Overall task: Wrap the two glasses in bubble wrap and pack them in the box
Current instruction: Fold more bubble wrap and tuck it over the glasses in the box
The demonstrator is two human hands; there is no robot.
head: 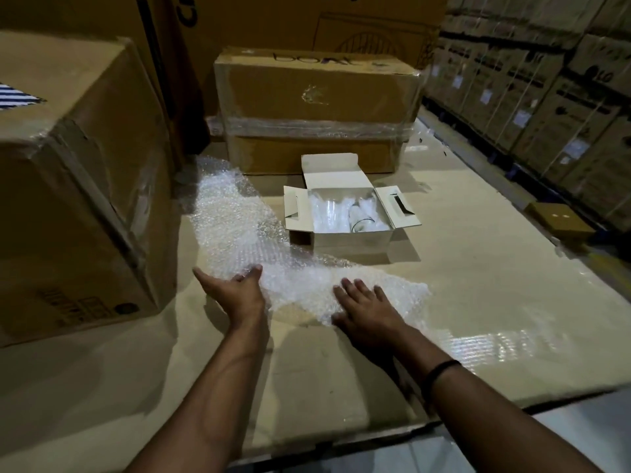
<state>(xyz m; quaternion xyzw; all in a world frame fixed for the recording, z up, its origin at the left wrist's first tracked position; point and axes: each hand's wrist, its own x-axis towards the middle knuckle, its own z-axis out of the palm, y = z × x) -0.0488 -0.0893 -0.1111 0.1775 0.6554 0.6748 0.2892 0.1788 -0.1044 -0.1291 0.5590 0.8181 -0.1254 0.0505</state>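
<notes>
A long sheet of bubble wrap [239, 227] lies across the flattened cardboard, running from the back left to the front. My left hand [235, 290] touches its near left edge, palm turned inward, fingers straight. My right hand [367, 310] rests flat on the sheet's near end. Behind the sheet stands a small white box [345, 240] with its flaps open. Inside it I see clear glasses [362, 218] among white wrapping; how many I cannot tell.
A large brown carton [68, 186] stands at the left. A taped carton [317, 107] sits behind the white box. Stacked cartons [546, 107] line the right side. A small brown box [560, 220] lies at the right edge of the cardboard mat [478, 268].
</notes>
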